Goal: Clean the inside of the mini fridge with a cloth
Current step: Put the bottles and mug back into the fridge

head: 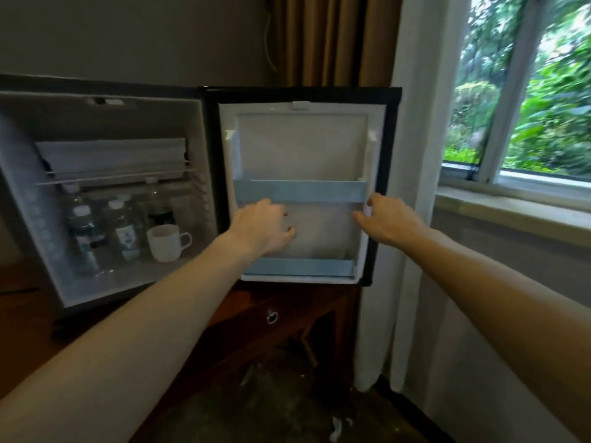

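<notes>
The mini fridge (38, 174) stands open at the left, and its door (300, 148) is swung out to face me. The door's white inner side carries an upper blue rail (300, 190) and a lower blue rail (300, 266). My left hand (265, 225) hovers just under the upper rail's left part, with loosely curled fingers that hold nothing. At the rail's right end is my right hand (388, 220), fingers stretched leftward and thumb raised by the rail's tip. No cloth is in either hand.
Inside the fridge a wire shelf (115, 177) spans above several water bottles (84, 231) and a white mug (166, 243). A wooden cabinet (271, 318) sits beneath the door. A curtain (412, 187) and window (527, 91) are at the right. A white scrap (339, 426) lies on the floor.
</notes>
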